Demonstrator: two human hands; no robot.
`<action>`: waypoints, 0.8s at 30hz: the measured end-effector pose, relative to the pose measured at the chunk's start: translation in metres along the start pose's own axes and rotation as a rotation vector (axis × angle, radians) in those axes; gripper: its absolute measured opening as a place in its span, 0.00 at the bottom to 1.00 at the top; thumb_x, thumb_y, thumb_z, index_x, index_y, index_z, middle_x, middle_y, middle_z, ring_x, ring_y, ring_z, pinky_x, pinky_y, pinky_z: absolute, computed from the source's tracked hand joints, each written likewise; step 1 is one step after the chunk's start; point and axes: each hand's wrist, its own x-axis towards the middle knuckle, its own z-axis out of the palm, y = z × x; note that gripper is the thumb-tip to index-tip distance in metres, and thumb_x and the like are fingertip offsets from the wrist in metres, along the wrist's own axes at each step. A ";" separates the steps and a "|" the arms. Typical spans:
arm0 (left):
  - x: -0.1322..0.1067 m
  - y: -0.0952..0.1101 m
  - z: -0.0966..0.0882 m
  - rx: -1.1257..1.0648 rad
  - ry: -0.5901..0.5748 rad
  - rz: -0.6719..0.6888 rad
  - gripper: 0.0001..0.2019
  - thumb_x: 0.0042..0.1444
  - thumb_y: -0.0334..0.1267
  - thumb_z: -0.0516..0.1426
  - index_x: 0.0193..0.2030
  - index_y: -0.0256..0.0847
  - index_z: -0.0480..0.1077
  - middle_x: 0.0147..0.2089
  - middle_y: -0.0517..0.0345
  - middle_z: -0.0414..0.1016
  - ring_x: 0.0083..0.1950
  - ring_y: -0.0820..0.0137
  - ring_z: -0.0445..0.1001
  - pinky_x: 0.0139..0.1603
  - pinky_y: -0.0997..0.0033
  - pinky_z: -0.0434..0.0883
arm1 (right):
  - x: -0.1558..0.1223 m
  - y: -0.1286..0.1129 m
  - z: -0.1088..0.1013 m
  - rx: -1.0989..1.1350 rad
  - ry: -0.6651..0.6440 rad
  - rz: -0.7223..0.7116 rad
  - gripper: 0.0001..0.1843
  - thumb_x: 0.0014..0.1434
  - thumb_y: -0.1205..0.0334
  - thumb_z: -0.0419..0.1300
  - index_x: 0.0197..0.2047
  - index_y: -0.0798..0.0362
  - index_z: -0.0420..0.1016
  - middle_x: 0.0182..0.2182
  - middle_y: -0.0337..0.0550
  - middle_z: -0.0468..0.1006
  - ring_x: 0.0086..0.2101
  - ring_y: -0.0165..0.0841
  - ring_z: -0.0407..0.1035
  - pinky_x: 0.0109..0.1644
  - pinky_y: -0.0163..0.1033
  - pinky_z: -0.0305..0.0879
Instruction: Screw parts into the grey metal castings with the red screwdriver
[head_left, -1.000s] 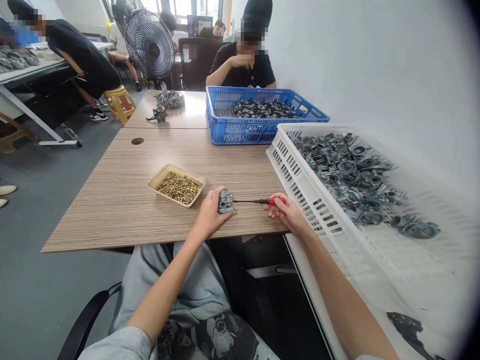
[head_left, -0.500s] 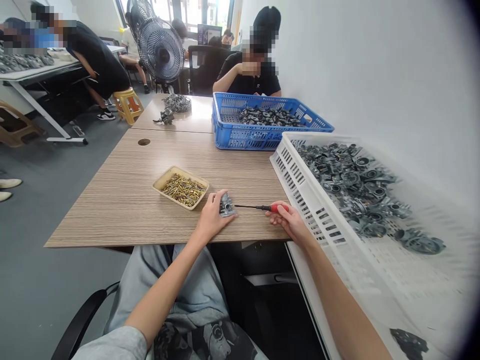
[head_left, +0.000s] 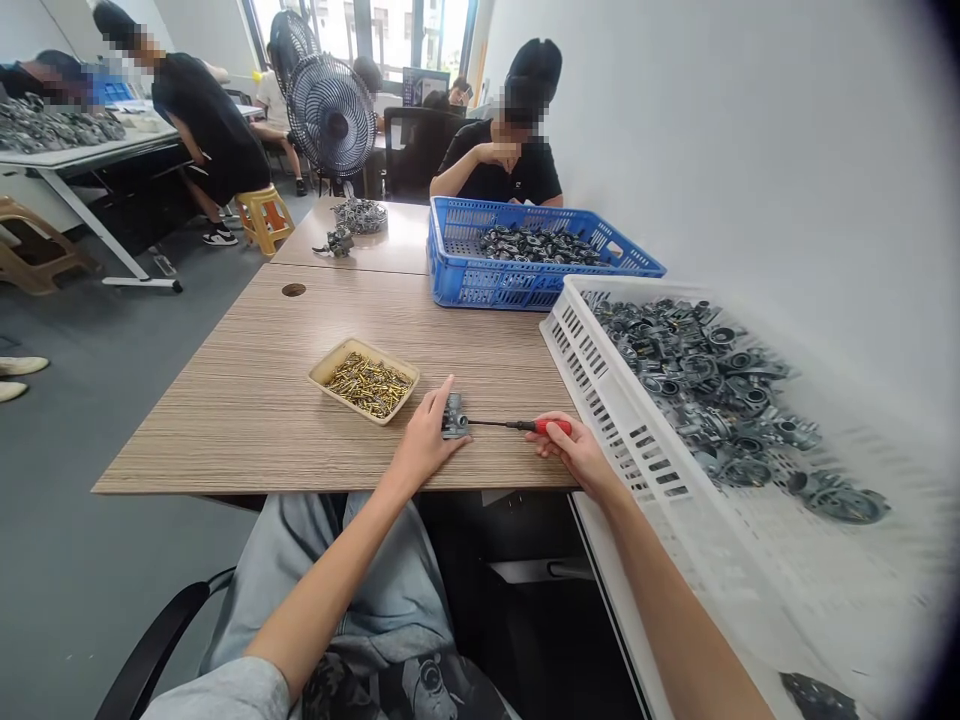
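My left hand [head_left: 425, 440] is closed around a small grey metal carburetor body [head_left: 454, 418] near the table's front edge. Its round opening faces right. In my right hand [head_left: 574, 450] is a screwdriver [head_left: 553, 427] with a red and black handle, held level. The screwdriver's thin dark shaft points left, and its tip meets the right side of the carburetor body; the exact contact point is too small to make out. Just beyond my left hand stands a cream plastic tray [head_left: 328, 366] full of small brass-coloured parts [head_left: 369, 384].
A white crate [head_left: 600, 345] of grey metal carburetor bodies [head_left: 720, 370] stands at the right. Behind it is a blue crate [head_left: 480, 292] with dark parts. More metal parts [head_left: 360, 215] lie at the table's far left. A co-worker [head_left: 499, 160] sits opposite, near a fan [head_left: 331, 115].
The screwdriver tip has come against the carburetor body, and my left hand has turned the body slightly. The whole view has shifted a little as my head moved.
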 end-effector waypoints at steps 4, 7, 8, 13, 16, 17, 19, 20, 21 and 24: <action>0.000 -0.004 0.002 -0.102 0.020 0.020 0.54 0.56 0.36 0.69 0.80 0.49 0.39 0.76 0.44 0.58 0.77 0.55 0.60 0.76 0.53 0.61 | 0.002 0.000 0.000 0.077 0.045 0.021 0.21 0.60 0.40 0.70 0.43 0.49 0.78 0.34 0.46 0.86 0.28 0.33 0.76 0.34 0.38 0.72; 0.000 -0.003 0.002 -0.107 0.028 -0.011 0.47 0.58 0.37 0.68 0.78 0.45 0.47 0.75 0.44 0.61 0.76 0.56 0.62 0.76 0.53 0.62 | 0.005 0.004 -0.003 0.168 0.096 0.027 0.21 0.57 0.41 0.72 0.40 0.49 0.78 0.32 0.45 0.86 0.26 0.32 0.75 0.31 0.37 0.70; 0.000 -0.003 0.002 -0.097 0.032 -0.018 0.45 0.58 0.37 0.68 0.77 0.45 0.51 0.74 0.44 0.63 0.75 0.56 0.64 0.75 0.53 0.63 | 0.005 0.005 -0.004 0.191 0.109 0.028 0.21 0.56 0.41 0.73 0.40 0.49 0.78 0.31 0.45 0.85 0.26 0.32 0.75 0.30 0.36 0.70; 0.001 -0.001 0.000 -0.019 0.079 -0.023 0.39 0.54 0.41 0.71 0.70 0.46 0.61 0.67 0.48 0.71 0.68 0.54 0.69 0.71 0.49 0.66 | 0.006 0.008 -0.007 0.230 0.135 0.035 0.21 0.57 0.41 0.73 0.41 0.49 0.78 0.32 0.44 0.85 0.26 0.32 0.75 0.30 0.36 0.71; 0.001 -0.002 0.000 -0.035 0.069 -0.033 0.39 0.55 0.42 0.71 0.70 0.46 0.61 0.67 0.48 0.71 0.68 0.53 0.70 0.70 0.49 0.67 | 0.006 0.007 -0.007 0.246 0.135 0.043 0.21 0.56 0.41 0.74 0.40 0.49 0.78 0.31 0.44 0.85 0.26 0.31 0.75 0.30 0.35 0.70; 0.001 -0.002 0.001 -0.056 0.063 -0.038 0.39 0.55 0.41 0.71 0.71 0.46 0.60 0.68 0.47 0.70 0.68 0.54 0.70 0.70 0.50 0.68 | 0.006 0.007 -0.006 0.250 0.136 0.044 0.21 0.55 0.41 0.74 0.40 0.49 0.78 0.31 0.44 0.85 0.26 0.31 0.75 0.30 0.35 0.70; 0.001 -0.002 0.000 -0.089 0.057 -0.052 0.40 0.55 0.41 0.71 0.71 0.45 0.59 0.68 0.46 0.70 0.67 0.55 0.71 0.69 0.52 0.69 | 0.005 0.006 -0.006 0.251 0.137 0.048 0.21 0.55 0.42 0.74 0.40 0.49 0.78 0.31 0.44 0.85 0.26 0.31 0.75 0.30 0.34 0.71; 0.001 -0.001 0.000 -0.094 0.057 -0.057 0.39 0.54 0.42 0.71 0.70 0.45 0.60 0.67 0.46 0.70 0.67 0.55 0.72 0.69 0.52 0.69 | 0.005 0.005 -0.006 0.249 0.137 0.051 0.21 0.56 0.42 0.74 0.40 0.49 0.78 0.31 0.44 0.85 0.27 0.31 0.75 0.30 0.34 0.71; 0.001 -0.001 0.000 -0.094 0.058 -0.060 0.39 0.54 0.42 0.71 0.70 0.44 0.60 0.67 0.46 0.71 0.67 0.55 0.72 0.69 0.52 0.69 | 0.004 0.005 -0.006 0.247 0.137 0.054 0.20 0.56 0.42 0.74 0.40 0.49 0.78 0.31 0.44 0.85 0.27 0.31 0.75 0.30 0.34 0.71; 0.000 0.000 -0.001 -0.079 0.053 -0.049 0.38 0.55 0.42 0.70 0.69 0.43 0.61 0.66 0.46 0.72 0.67 0.55 0.72 0.69 0.52 0.69 | 0.004 0.004 -0.006 0.260 0.139 0.060 0.21 0.55 0.43 0.74 0.40 0.49 0.79 0.31 0.43 0.85 0.27 0.31 0.75 0.30 0.34 0.71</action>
